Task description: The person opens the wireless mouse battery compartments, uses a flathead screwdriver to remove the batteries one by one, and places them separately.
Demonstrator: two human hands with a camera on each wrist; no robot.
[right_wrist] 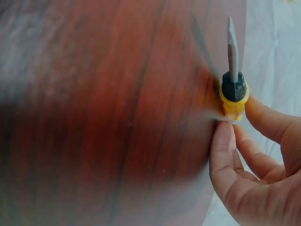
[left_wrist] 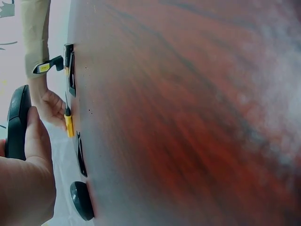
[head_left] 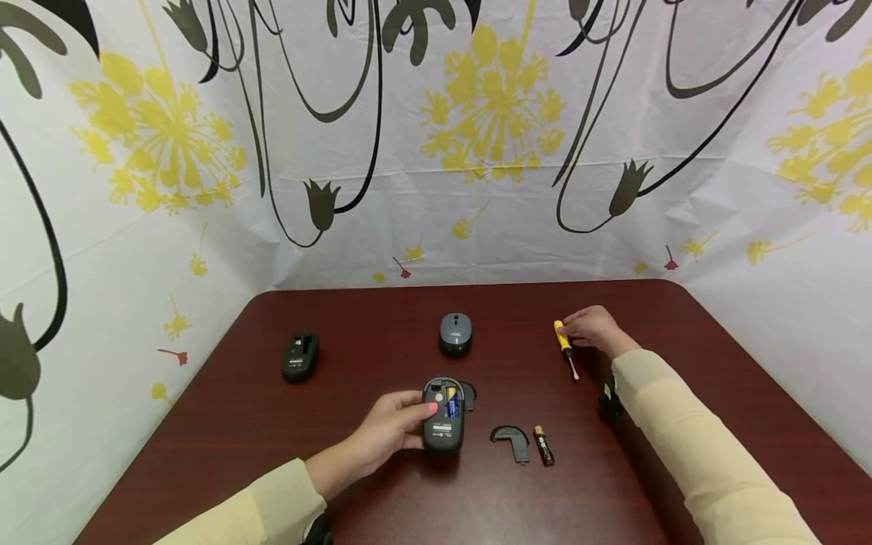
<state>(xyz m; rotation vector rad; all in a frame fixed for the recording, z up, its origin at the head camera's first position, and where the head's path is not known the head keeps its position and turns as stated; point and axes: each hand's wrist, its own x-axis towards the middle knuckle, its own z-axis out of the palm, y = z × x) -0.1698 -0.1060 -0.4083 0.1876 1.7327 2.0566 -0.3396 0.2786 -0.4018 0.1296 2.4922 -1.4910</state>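
My left hand [head_left: 381, 433] holds a dark computer mouse [head_left: 443, 437] above the table, its underside up. The battery compartment is uncovered, and a blue-and-gold battery [head_left: 453, 403] lies in it. In the left wrist view this mouse [left_wrist: 18, 125] shows edge-on, the thumb along its side. At the right of the table my right hand [head_left: 596, 330] pinches the yellow handle of a screwdriver [head_left: 565, 342]. The blade points toward the near side. The right wrist view has the screwdriver [right_wrist: 233, 89] between thumb and fingers, close to the tabletop.
A curved black cover [head_left: 518, 440] lies beside a loose battery [head_left: 543, 445]. Partly behind the held mouse is another dark cover [head_left: 468, 395]. A grey mouse [head_left: 456, 333] stands farther back; an overturned mouse [head_left: 300, 357] lies at the left. Patterned cloth [head_left: 409, 189] surrounds the table's far side.
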